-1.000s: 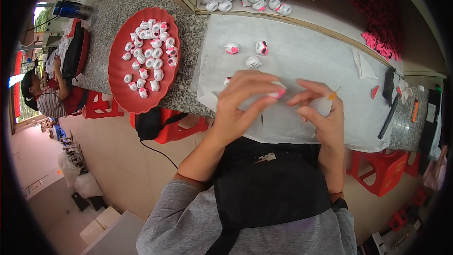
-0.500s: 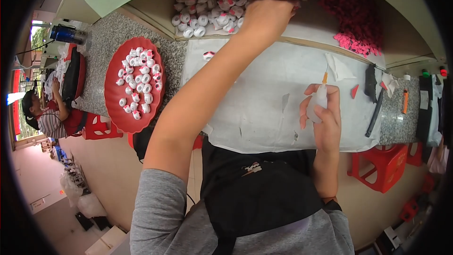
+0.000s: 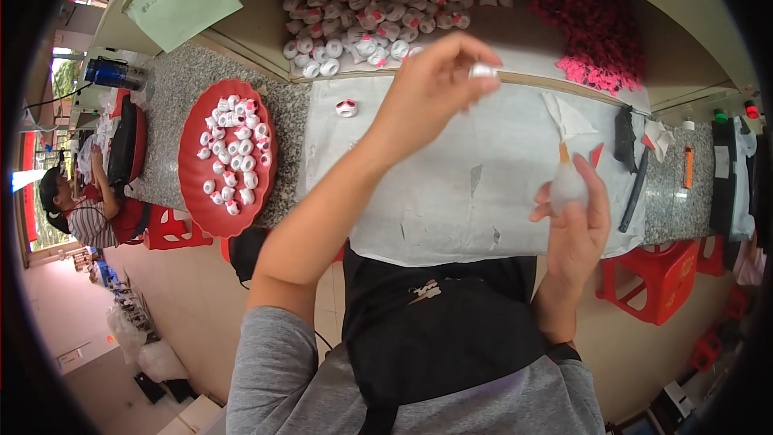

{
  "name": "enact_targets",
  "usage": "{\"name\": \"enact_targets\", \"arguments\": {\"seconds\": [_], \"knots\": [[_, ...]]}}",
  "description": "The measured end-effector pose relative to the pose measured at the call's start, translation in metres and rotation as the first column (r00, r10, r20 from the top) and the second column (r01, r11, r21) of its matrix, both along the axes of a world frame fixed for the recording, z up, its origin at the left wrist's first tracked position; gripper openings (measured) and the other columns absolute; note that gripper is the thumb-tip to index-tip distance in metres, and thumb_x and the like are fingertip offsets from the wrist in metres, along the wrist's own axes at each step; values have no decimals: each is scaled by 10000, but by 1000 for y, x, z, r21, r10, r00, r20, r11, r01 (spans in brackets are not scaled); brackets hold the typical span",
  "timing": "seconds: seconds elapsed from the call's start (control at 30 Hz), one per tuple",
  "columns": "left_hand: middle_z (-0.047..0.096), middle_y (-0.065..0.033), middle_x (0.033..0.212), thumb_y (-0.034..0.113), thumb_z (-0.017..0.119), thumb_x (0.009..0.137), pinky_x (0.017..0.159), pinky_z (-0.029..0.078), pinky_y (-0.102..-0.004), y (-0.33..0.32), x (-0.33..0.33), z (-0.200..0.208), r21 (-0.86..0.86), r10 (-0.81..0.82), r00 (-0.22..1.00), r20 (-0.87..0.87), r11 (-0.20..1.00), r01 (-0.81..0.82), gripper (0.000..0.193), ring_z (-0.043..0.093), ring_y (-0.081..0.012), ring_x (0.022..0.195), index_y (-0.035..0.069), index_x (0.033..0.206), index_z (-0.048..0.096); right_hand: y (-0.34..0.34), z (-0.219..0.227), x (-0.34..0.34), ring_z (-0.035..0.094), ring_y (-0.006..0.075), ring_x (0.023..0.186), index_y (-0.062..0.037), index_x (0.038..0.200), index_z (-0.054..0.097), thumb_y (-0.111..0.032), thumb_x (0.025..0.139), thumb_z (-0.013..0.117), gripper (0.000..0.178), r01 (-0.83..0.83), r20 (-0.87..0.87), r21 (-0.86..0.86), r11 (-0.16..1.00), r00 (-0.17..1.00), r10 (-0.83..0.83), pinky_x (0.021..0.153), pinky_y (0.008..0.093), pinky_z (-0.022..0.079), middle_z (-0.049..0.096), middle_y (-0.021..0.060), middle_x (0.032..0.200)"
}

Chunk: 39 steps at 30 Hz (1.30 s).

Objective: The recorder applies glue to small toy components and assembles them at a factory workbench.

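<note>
Between the thumb and fingers of my left hand (image 3: pixel 431 84) is a small white ring-shaped piece (image 3: pixel 483 72), blurred by motion, held over the back of the white sheet (image 3: pixel 427 193). My right hand (image 3: pixel 578 221) is wrapped round a translucent squeeze bottle (image 3: pixel 568 185) with an orange needle tip (image 3: pixel 564 153) pointing up. A heap of white pieces with pink marks (image 3: pixel 378 8) fills the shelf beyond my left hand. One such white-and-pink piece (image 3: pixel 346 108) lies alone on the sheet, left of my left forearm.
A red scalloped tray (image 3: pixel 193 169) of white pieces stands at left. Pink bits (image 3: pixel 600 68) are piled in the shelf's right side. White scraps (image 3: pixel 570 117), a black strip (image 3: pixel 634 193) and an orange cutter (image 3: pixel 688 167) lie at right. A co-worker (image 3: pixel 93 209) sits far left.
My left hand has come back from the heap toward me, now with a white piece in its fingers. My right hand and the bottle have shifted slightly right and nearer.
</note>
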<state>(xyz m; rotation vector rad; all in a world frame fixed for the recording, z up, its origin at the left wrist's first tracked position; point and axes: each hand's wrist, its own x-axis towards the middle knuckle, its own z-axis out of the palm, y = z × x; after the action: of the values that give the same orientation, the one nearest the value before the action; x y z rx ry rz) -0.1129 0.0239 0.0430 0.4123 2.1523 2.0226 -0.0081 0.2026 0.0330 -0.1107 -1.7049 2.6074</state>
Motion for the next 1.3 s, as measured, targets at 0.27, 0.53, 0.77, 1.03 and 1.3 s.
{"name": "enact_targets", "arguments": {"seconds": [0.27,0.53,0.77,1.03,1.3], "knots": [[488,-150,997,57,536,739,680,454,-274,-19,104,-24,605,-48,939,341,776,-180,226,537,-170,758,27,958,491,-18,19,1,394,115,669,-48,916,399,-124,628,639,383,158,-313,-133,978,930,-193,560,195,373,384,64,845],[484,-137,987,31,540,724,767,434,-338,-19,123,-34,614,145,957,251,740,-274,343,504,-178,884,-1,1044,420,-41,23,18,391,121,555,-53,859,404,-259,712,593,316,253,-651,465,849,747,134,463,217,363,405,78,760],[474,-145,1005,-16,542,700,803,421,-358,-20,125,-31,638,118,970,211,735,-228,364,498,-190,913,-2,1041,417,-35,29,23,492,158,638,-71,888,449,-84,512,752,482,79,-595,470,879,764,250,517,255,451,433,53,852],[473,-152,1008,-32,541,693,809,418,-356,-18,125,-33,624,108,975,196,753,-209,359,496,-191,918,-15,1030,417,-43,24,23,411,112,538,-81,861,414,-297,629,670,407,243,-625,502,830,765,154,458,214,387,419,52,761],[474,-153,1009,-38,545,689,812,414,-343,-17,125,-34,617,109,975,195,759,-208,355,497,-189,917,-18,1022,422,-40,23,23,421,109,542,-80,865,425,-249,618,689,398,193,-620,499,845,761,192,466,213,392,431,53,783]]}}
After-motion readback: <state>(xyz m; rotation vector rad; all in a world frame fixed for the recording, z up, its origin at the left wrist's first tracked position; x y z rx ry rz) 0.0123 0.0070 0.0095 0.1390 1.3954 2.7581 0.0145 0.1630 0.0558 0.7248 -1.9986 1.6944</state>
